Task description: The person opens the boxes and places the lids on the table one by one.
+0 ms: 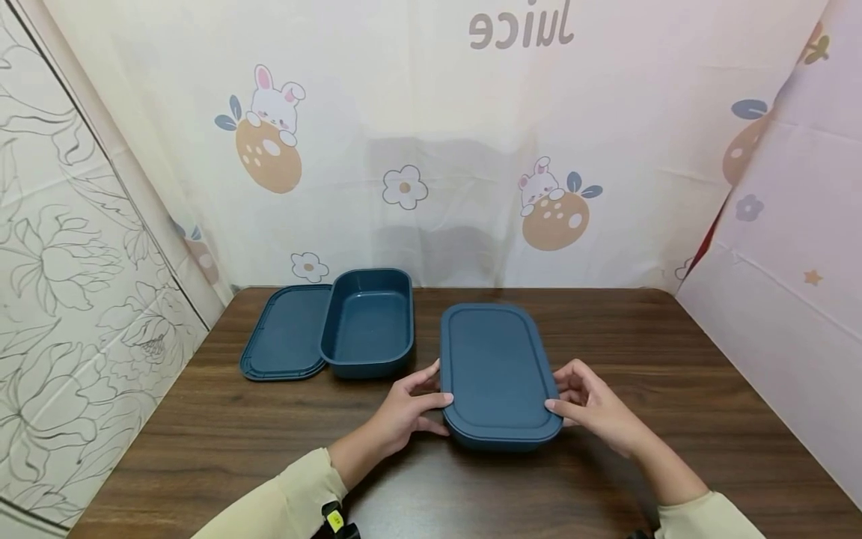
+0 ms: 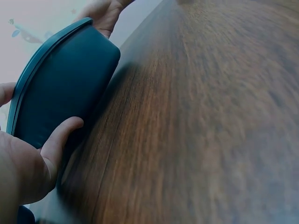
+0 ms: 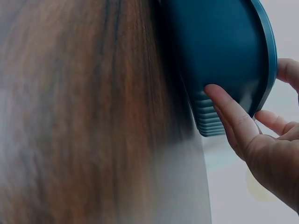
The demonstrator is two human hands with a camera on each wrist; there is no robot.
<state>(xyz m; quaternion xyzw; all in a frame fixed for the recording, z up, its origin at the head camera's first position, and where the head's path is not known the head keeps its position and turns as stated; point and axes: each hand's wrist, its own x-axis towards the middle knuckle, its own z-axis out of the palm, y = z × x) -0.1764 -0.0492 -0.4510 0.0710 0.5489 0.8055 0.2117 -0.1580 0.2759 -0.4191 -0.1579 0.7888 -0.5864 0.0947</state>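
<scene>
A dark blue lidded food container [image 1: 498, 370] is between my two hands near the middle of the table. My left hand [image 1: 407, 408] holds its left side near the front corner, with a fingertip on the lid's edge. On the opposite side my right hand [image 1: 592, 408] grips the right edge in the same way, also touching the lid rim. In the left wrist view the container's smooth side wall [image 2: 70, 79] shows. Ridges mark a lower part of the container [image 3: 210, 116] in the right wrist view. Whether its base touches the table cannot be told.
To the left, an uncovered blue container [image 1: 369, 329] stands with its right-hand neighbour apart from it. A matching loose lid [image 1: 286, 333] lies beside it, partly under its left edge. Behind the wooden table [image 1: 269, 457] hangs a printed curtain [image 1: 458, 112].
</scene>
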